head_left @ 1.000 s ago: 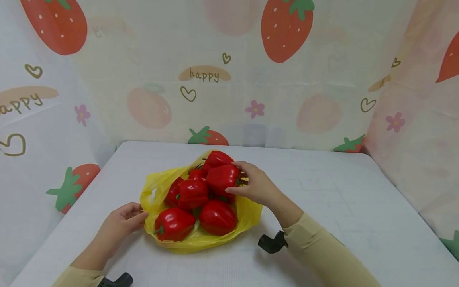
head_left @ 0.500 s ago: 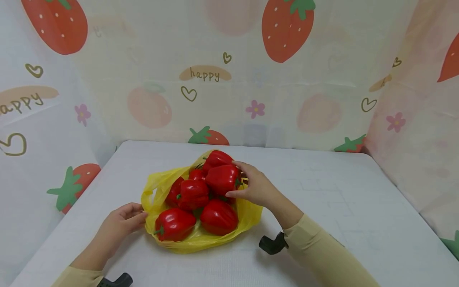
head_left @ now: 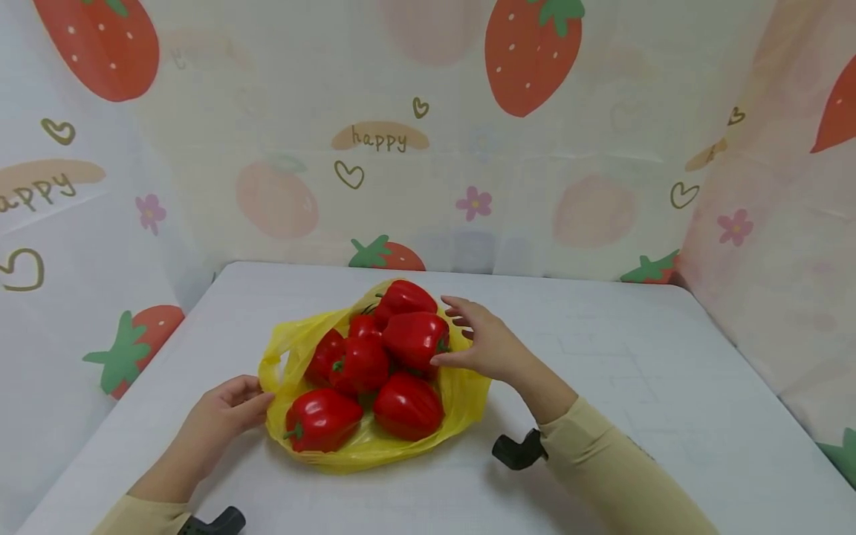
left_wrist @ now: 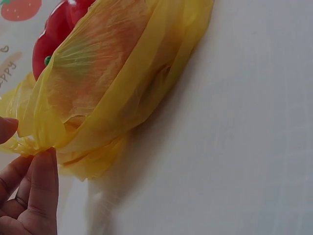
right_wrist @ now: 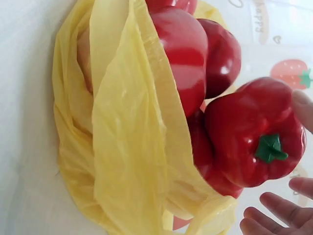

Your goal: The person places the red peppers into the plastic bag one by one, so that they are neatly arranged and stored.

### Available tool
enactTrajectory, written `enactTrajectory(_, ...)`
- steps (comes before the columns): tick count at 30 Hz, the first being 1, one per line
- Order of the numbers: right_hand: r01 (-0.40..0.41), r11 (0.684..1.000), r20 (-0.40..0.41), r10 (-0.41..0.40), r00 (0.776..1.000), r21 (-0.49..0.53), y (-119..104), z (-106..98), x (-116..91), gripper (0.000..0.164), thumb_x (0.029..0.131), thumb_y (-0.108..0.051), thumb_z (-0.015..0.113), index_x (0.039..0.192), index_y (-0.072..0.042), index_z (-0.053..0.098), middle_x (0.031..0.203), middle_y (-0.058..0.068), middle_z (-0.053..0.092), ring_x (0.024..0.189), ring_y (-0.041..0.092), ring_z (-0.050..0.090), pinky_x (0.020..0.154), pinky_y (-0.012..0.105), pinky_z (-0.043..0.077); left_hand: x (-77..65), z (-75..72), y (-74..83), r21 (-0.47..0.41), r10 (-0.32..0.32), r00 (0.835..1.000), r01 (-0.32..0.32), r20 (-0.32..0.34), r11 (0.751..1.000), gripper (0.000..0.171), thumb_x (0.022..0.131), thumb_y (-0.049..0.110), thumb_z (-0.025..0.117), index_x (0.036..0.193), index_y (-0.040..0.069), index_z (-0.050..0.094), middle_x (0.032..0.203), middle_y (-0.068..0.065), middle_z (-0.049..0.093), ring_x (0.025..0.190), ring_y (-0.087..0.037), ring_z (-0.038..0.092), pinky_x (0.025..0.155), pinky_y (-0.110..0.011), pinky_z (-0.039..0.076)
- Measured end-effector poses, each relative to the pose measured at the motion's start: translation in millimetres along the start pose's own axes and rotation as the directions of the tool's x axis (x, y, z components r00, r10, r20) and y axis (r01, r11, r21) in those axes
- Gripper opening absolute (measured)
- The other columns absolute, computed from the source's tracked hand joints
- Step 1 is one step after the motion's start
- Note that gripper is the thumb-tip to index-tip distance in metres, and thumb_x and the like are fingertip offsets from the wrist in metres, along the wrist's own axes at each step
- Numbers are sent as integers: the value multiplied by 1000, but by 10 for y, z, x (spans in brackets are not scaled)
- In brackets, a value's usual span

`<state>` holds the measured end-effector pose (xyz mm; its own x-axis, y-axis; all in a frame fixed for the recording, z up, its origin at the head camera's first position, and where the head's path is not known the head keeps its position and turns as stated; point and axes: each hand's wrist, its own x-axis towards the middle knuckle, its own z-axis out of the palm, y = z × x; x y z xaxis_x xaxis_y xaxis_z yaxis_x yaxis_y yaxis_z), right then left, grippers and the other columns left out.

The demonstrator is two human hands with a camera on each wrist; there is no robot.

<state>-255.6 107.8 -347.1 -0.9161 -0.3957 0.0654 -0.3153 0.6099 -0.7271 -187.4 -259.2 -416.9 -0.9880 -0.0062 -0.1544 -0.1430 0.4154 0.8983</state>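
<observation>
A yellow plastic bag [head_left: 464, 401] lies mouth-up on the table, filled with several glossy red bell peppers [head_left: 409, 405] with green stems. My left hand [head_left: 224, 416] pinches the bag's left edge; in the left wrist view the film gathers at the fingertips [left_wrist: 45, 155]. My right hand [head_left: 493, 348] is at the bag's right side, fingers spread and apart, holding nothing. Its thumb and fingers stand just off the upper right bell pepper [right_wrist: 244, 132], whose stem faces that hand. Lower peppers are partly hidden behind the bag's wall.
The white table [head_left: 635, 386] extends around the bag. Behind it and at both sides hang curtains [head_left: 414, 186] printed with strawberries and hearts. A black wrist mount [head_left: 518, 449] juts from the right sleeve, another mount [head_left: 217, 521] from the left.
My right hand has drawn back slightly to the right, its fingers opening off the upper right bell pepper, which stays on the pile. The left hand keeps its place at the bag's edge.
</observation>
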Motion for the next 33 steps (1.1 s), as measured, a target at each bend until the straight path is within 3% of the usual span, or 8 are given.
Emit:
enactTrajectory(17,19,1000,48,-19,999,-1,62,-14,-24,86,67,-29,81,139,-24,34,135,5,43,119,22,45,96,43,42,25,-37,-17,18,13,1000,-13,5,1000,62,82,50,60,121,3,48,113,-11,58,96,-16,57,80,-29,52)
enactTrajectory(22,60,998,60,-60,996,-1,92,-25,-32,86,68,-30,80,140,-21,34,134,7,43,119,23,45,97,44,41,25,-53,-31,8,31,1000,-31,-2,1000,59,84,47,59,121,2,48,112,-12,57,94,-13,57,79,-28,52)
enactTrajectory(33,69,997,47,-67,997,-39,160,-170,-105,85,69,-33,79,140,-19,34,135,5,42,121,25,44,98,42,40,58,-144,-22,41,49,999,-49,1,998,62,84,51,55,124,4,47,118,-13,56,99,-15,58,82,-29,51)
